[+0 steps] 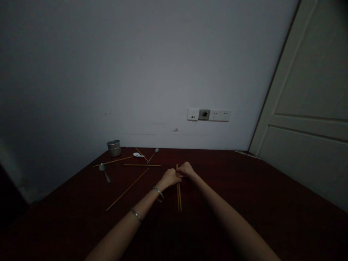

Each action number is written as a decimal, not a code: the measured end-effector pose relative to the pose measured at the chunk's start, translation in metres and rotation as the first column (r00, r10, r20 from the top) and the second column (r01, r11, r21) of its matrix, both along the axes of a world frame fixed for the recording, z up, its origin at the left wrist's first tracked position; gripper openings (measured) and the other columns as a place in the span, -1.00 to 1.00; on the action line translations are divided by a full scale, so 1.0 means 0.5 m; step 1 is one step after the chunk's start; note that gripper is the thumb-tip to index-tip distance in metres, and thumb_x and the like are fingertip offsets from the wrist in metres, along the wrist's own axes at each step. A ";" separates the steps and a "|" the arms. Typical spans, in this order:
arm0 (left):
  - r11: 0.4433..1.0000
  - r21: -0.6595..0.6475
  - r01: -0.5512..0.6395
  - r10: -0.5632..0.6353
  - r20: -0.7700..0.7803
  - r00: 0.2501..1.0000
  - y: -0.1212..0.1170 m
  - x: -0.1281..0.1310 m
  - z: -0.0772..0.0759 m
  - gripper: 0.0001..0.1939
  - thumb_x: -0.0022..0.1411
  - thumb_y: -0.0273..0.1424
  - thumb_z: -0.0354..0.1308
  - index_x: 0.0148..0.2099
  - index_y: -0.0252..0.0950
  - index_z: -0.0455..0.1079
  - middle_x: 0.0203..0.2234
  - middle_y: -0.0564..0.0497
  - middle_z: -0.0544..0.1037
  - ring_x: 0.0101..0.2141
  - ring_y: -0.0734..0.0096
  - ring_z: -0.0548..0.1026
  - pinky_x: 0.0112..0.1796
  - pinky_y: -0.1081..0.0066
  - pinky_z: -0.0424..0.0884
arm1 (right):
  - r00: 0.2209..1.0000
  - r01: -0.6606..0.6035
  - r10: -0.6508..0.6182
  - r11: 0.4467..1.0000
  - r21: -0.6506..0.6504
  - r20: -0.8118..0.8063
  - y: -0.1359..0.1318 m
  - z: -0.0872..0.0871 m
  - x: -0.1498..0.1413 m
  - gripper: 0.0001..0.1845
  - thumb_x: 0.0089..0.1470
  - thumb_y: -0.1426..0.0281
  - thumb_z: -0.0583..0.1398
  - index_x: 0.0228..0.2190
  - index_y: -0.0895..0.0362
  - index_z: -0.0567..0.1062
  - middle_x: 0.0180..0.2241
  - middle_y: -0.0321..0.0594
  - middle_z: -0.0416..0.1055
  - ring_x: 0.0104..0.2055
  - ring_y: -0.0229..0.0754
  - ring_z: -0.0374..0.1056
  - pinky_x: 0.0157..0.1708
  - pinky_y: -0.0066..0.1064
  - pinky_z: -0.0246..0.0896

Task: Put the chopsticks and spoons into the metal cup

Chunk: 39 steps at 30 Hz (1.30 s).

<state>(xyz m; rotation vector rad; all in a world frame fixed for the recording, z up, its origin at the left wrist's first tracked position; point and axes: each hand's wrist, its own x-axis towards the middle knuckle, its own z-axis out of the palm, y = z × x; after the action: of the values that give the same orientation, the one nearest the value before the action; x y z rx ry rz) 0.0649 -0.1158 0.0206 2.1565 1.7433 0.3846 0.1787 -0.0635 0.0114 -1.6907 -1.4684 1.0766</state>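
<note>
A pair of wooden chopsticks [178, 197] lies close together, pointing away from me, at the middle of the dark red table. My left hand [170, 177] is closed on them near their upper part, thumb across the sticks. From the other side my right hand [186, 170] pinches the same pair close to the far ends. Both hands meet over the chopsticks, so part of the sticks is hidden under the fingers. Nearest on the left is a single chopstick [127, 189] lying diagonally, with another chopstick [142, 165] lying crosswise beyond it.
At the table's far left stands a metal cup [114, 148]. Around it lie a metal spoon [104, 172], a white spoon [138, 154], a long-handled spoon [152, 156] and more chopsticks [112, 161]. Behind the table [223, 181] rises a wall with sockets [219, 115]; a door [307, 108] is at right.
</note>
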 end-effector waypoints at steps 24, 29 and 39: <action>0.999 0.045 -0.005 0.012 -0.163 0.987 -0.017 0.009 0.006 -0.62 -0.02 -0.21 0.17 -0.22 -0.41 0.46 -0.29 -0.26 0.54 -0.26 0.12 0.52 -0.36 0.42 0.40 | 0.966 0.072 -0.028 0.984 0.163 -0.256 0.031 -0.036 0.164 -0.84 0.03 0.43 0.11 -0.35 0.27 0.43 -0.58 -0.26 0.40 -0.66 -0.39 0.31 -0.72 -0.60 0.24; 0.999 0.039 -0.010 0.016 -0.165 0.986 -0.023 0.010 0.004 -0.69 0.01 -0.28 0.12 -0.24 -0.39 0.48 -0.32 -0.23 0.55 -0.28 0.19 0.53 -0.36 0.45 0.40 | 0.956 0.065 -0.001 0.976 0.209 -0.292 0.036 -0.064 0.176 -0.82 -0.03 0.46 0.13 -0.33 0.28 0.44 -0.61 -0.28 0.40 -0.65 -0.36 0.31 -0.71 -0.58 0.23; 0.999 0.043 -0.029 0.036 -0.179 0.983 -0.042 0.010 0.040 -0.60 0.09 -0.18 0.05 -0.21 -0.42 0.46 -0.30 -0.28 0.54 -0.24 0.09 0.52 -0.29 0.33 0.43 | 0.979 0.051 0.011 0.955 0.291 -0.205 0.023 -0.077 0.183 -0.75 -0.08 0.44 0.11 -0.32 0.30 0.47 -0.62 -0.24 0.42 -0.62 -0.31 0.35 -0.61 -0.52 0.30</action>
<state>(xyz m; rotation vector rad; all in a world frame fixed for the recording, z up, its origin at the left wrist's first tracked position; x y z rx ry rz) 0.0698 -0.1367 0.0404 2.2551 1.8835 0.2403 0.2703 -0.0521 -0.0272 -1.3416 -1.3976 0.9361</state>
